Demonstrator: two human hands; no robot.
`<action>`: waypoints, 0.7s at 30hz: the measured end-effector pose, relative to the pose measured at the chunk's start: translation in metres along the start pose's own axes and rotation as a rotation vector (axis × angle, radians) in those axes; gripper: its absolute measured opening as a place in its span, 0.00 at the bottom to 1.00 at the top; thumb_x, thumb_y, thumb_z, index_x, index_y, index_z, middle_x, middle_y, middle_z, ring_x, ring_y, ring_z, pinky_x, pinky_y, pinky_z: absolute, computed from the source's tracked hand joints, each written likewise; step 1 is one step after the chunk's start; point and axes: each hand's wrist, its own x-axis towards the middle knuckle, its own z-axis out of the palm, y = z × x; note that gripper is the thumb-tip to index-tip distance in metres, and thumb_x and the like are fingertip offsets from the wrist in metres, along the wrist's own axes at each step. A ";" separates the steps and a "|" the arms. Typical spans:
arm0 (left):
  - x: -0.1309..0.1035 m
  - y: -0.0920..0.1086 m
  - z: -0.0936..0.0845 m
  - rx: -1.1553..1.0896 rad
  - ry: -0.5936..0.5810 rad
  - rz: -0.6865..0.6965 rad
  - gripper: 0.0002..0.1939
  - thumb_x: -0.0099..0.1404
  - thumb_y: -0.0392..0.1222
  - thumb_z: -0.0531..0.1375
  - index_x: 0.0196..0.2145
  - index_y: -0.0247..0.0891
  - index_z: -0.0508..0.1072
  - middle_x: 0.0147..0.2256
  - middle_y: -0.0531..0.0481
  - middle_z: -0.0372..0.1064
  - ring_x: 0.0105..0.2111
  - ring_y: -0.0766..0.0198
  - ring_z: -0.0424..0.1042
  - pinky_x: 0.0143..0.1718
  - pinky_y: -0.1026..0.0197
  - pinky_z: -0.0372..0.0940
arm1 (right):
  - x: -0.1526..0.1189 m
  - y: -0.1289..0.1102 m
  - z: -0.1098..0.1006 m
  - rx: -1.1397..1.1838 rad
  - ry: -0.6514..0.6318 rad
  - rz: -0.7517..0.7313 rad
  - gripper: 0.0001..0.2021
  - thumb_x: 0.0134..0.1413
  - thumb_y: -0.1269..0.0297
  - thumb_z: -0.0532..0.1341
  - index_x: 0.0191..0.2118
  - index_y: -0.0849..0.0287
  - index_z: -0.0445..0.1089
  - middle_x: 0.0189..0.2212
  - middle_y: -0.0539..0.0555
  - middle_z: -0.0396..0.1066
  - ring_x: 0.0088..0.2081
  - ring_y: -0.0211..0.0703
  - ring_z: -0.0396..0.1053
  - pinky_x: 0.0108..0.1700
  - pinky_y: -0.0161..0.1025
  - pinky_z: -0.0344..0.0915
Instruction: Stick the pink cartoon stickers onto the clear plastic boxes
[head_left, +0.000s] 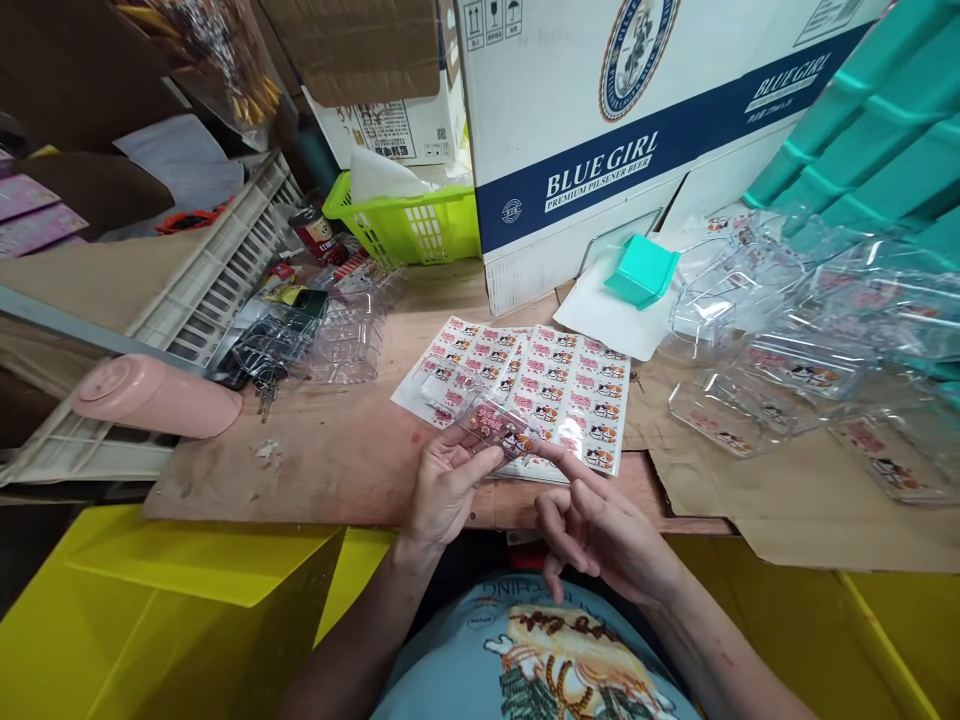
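My left hand (441, 492) grips a small clear plastic case (474, 412) by its near edge, thumb on top. On the case's face is a sticker (501, 428) with pink lettering and two cartoon cats. The index finger of my right hand (604, 530) is stretched out and touches the sticker's right end, while the other fingers hang loosely curled, holding nothing. Beneath and behind the case lie sheets of matching stickers (574, 395) on the wooden table. Another clear plastic part (448, 385) shows just behind the case, over the left sheet.
Clear cases with cat stickers (806, 370) are piled at right on cardboard. A turquoise tray (641, 270) rests on white paper. A Blue Girl carton (570, 150) and green basket (420, 225) stand behind. Left are unstickered clear cases (349, 335) and a pink bottle (157, 395).
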 end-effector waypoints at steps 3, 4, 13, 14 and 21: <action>0.001 -0.001 -0.001 -0.011 0.008 -0.003 0.20 0.53 0.31 0.69 0.45 0.43 0.78 0.44 0.50 0.78 0.45 0.62 0.76 0.51 0.58 0.69 | -0.001 -0.001 0.001 0.005 -0.007 -0.020 0.23 0.67 0.59 0.54 0.64 0.50 0.53 0.22 0.43 0.61 0.17 0.27 0.50 0.27 0.39 0.75; 0.001 -0.002 -0.002 -0.012 0.009 -0.002 0.20 0.54 0.31 0.69 0.45 0.43 0.78 0.45 0.50 0.78 0.45 0.62 0.76 0.51 0.58 0.69 | -0.001 -0.001 0.002 0.004 -0.009 -0.022 0.22 0.68 0.59 0.54 0.64 0.50 0.54 0.22 0.43 0.61 0.17 0.26 0.50 0.28 0.40 0.75; 0.000 -0.001 -0.003 0.010 -0.019 0.005 0.18 0.55 0.31 0.68 0.44 0.42 0.79 0.44 0.49 0.79 0.45 0.63 0.76 0.52 0.58 0.68 | 0.003 0.001 0.001 0.001 0.006 -0.008 0.22 0.67 0.58 0.54 0.64 0.51 0.54 0.21 0.42 0.61 0.17 0.27 0.50 0.26 0.39 0.75; 0.000 -0.001 -0.003 0.009 -0.022 0.006 0.18 0.55 0.32 0.68 0.44 0.42 0.79 0.44 0.49 0.79 0.45 0.62 0.76 0.51 0.58 0.69 | 0.003 0.001 0.001 -0.002 0.011 -0.006 0.23 0.67 0.58 0.55 0.64 0.51 0.53 0.21 0.42 0.61 0.16 0.27 0.50 0.26 0.38 0.75; 0.000 -0.002 -0.003 0.029 0.012 0.006 0.19 0.54 0.33 0.69 0.44 0.43 0.78 0.44 0.50 0.79 0.44 0.60 0.77 0.52 0.54 0.69 | 0.003 -0.001 0.004 -0.046 0.049 0.012 0.27 0.67 0.56 0.55 0.66 0.52 0.50 0.20 0.41 0.61 0.16 0.27 0.49 0.25 0.38 0.74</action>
